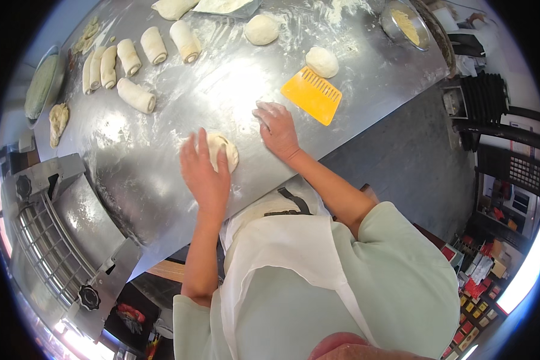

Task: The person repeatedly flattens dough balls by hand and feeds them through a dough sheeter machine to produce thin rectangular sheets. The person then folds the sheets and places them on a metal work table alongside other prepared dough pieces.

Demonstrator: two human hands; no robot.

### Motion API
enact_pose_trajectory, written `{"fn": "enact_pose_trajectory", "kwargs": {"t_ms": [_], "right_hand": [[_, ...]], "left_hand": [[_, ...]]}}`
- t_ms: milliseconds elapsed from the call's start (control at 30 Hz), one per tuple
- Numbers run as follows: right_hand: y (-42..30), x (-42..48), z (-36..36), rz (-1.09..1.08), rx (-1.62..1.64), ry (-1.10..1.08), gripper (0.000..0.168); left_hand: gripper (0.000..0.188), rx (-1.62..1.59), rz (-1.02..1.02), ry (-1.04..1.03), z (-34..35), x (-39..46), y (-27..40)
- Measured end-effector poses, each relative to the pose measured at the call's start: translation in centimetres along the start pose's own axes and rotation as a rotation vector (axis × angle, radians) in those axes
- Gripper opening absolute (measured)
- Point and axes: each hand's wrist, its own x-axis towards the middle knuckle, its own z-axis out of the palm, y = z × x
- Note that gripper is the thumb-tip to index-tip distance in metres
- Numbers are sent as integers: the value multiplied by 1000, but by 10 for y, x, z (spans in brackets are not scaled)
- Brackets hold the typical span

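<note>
My left hand (205,166) lies over a round piece of dough (230,155) near the table's front edge, its thumb and fingers apart on the dough's top and side. To the right, my right hand (278,130) is over the metal table (261,173) with its fingers slightly curled and floury; nothing shows in it. A yellow plastic dough scraper (312,96) lies right of that hand, against a dough ball (322,62). Another dough ball (261,29) sits farther back. Several rolled dough pieces (153,45) lie at the back left, one roll (136,95) nearer me.
A dough sheeter (63,243) with a wire guard stands at the left. A metal bowl of dough (42,87) and a dough scrap (58,124) are at the left edge. At the back right is a bowl of yellow crumbly filling (405,27); a flour scoop (227,6) lies at the back.
</note>
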Motion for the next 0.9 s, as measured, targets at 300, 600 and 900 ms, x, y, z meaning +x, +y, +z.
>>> {"fn": "enact_pose_trajectory", "kwargs": {"t_ms": [300,600,900], "right_hand": [[-4,-10,-6,8,57,-54,36],[-14,37,2,163,466,-179,34],[-78,38,68,-408,17,-444,70]], "left_hand": [[88,331,33,-177,69,17,-9],[58,-529,-302,139,46,23,-41],[64,-302,-628,215,39,-34,-56]]}}
